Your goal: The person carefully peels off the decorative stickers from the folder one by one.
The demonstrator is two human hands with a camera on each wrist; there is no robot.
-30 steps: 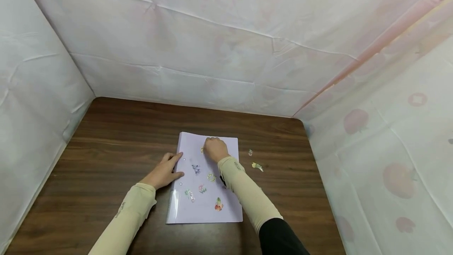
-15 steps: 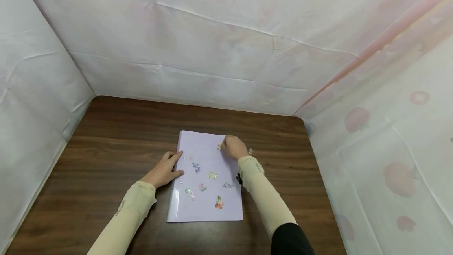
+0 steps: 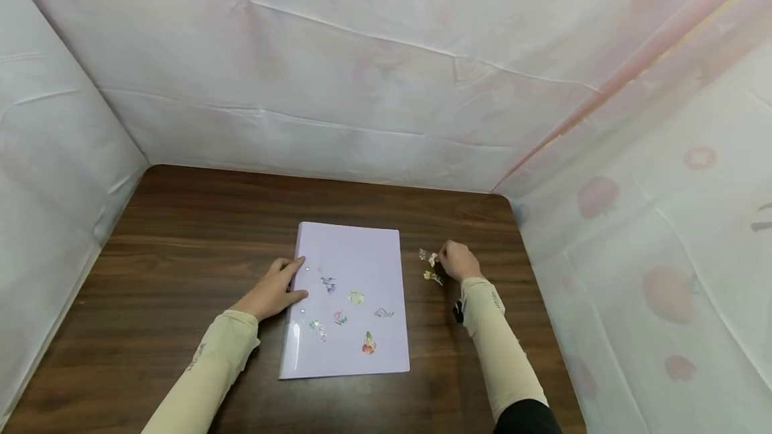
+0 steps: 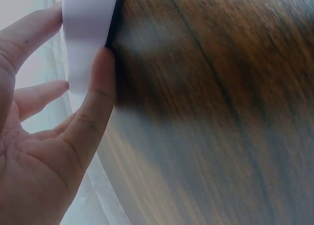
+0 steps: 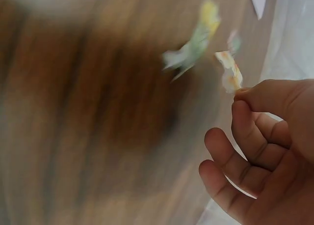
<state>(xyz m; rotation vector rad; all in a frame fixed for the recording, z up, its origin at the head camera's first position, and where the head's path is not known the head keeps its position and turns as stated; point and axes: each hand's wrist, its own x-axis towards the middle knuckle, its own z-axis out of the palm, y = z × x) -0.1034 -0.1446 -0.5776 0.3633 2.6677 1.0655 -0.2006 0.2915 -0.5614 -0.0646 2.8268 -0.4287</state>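
While one sticker (image 5: 230, 78) sits pinched in our right hand (image 3: 460, 260), we see it off to the right of the folder (image 3: 350, 246), and we can't tell if it touches the table (image 3: 211, 220). Two more stickers are near it, a yellow one (image 3: 432, 277) and a tiny one (image 3: 423, 254). We think these three are the done part, since they are off the folder. Six stickers (image 3: 368, 343) on the folder look like the part that is left, and its top is bare. Our left hand (image 3: 273, 290) is spread wide, and its tips touch the folder's left edge. Behind the table, we have a white sheet (image 3: 338, 72).
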